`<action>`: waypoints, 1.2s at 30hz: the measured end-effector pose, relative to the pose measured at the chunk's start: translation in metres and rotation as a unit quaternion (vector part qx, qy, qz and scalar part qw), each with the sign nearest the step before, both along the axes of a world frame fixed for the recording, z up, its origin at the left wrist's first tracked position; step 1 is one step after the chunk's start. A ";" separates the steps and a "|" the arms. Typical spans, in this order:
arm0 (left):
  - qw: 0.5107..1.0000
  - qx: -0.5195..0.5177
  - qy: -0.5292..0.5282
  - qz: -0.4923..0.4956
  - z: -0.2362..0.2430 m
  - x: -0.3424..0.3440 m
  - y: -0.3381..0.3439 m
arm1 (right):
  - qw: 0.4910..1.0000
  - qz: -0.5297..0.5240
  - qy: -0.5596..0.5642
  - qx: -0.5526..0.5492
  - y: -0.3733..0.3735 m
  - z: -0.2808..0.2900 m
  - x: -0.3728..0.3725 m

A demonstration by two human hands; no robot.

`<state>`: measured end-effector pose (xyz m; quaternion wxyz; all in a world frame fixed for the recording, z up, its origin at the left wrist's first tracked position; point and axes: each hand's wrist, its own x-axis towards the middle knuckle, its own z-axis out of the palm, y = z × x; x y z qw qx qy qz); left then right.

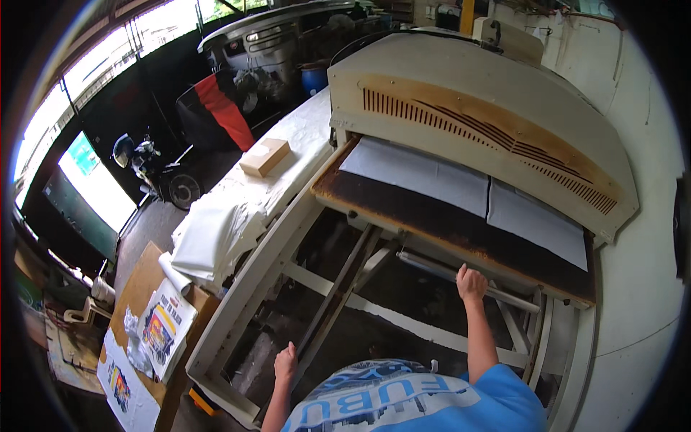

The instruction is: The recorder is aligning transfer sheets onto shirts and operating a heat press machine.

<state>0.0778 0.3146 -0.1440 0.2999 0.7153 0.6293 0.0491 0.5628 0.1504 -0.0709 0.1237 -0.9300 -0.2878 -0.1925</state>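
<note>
My right hand [471, 284] is closed, lined up with a round metal bar [432, 266] under the front of a press bed; the bar shows on both sides of the fist. My left hand [286, 362] is also closed, thumb up, over the open lower frame; nothing shows in it. Ahead, the dark, rust-edged press bed [432, 205] juts from beneath a big cream press hood [468, 79] with slotted vents. Two pale sheets, a left one [417, 175] and a right one [536, 219], lie side by side on the bed, their far edges hidden under the hood.
Cream frame rails [252, 295] surround the gap below my hands. At left, a white-covered table [288, 151] holds a cardboard box [265, 157] and folded white fabric [216, 234]. Nearer stands a brown table [140, 277] with printed sheets [162, 327]. A motorcycle [169, 173] is farther off.
</note>
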 end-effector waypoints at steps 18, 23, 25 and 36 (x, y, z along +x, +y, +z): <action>0.990 -0.053 0.027 0.124 0.021 0.010 -0.005 | 0.995 0.031 0.095 -0.010 0.051 -0.013 0.139; 0.989 -0.002 0.024 0.144 0.019 0.013 -0.017 | 0.997 0.053 0.059 0.000 0.066 -0.030 0.188; 0.985 0.007 0.058 0.161 0.011 0.016 -0.017 | 0.998 0.052 0.029 0.000 0.070 -0.035 0.210; 0.970 0.025 0.150 0.189 0.002 0.026 -0.023 | 0.996 0.069 0.020 -0.047 0.098 -0.041 0.276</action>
